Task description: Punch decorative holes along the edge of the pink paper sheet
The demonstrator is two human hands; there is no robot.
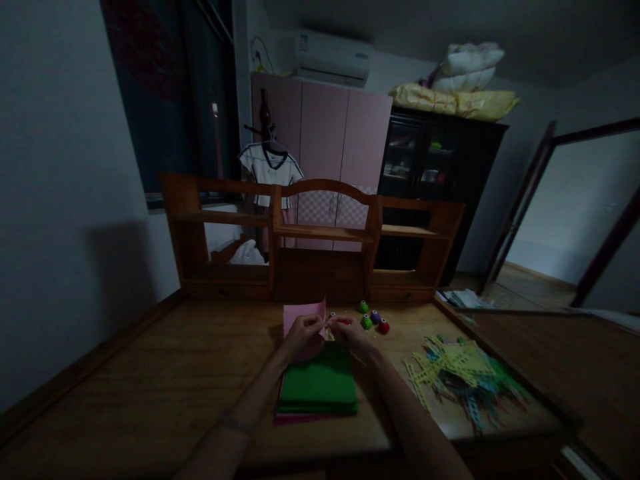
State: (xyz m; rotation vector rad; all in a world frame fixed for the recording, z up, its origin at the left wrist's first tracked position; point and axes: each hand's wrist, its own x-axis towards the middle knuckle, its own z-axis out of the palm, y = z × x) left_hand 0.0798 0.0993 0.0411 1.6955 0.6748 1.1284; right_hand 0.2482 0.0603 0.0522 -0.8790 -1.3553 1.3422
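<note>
A pink sheet (303,313) is raised above the desk, and my left hand (305,332) is closed on its right part. My right hand (353,333) is closed close beside the left one, its fingertips pinched together near the sheet's right edge. What it pinches is too small and dark to make out. Below both hands lies a stack of green sheets (320,383) with a pink edge showing underneath. Several small round things, green (367,321), purple (375,317) and red (383,326), sit just right of my right hand.
A pile of yellow, green and blue cut paper strips (460,363) lies on the right of the wooden desk (150,373). A wooden shelf unit (325,232) stands along the desk's back edge. A wall rises at the left.
</note>
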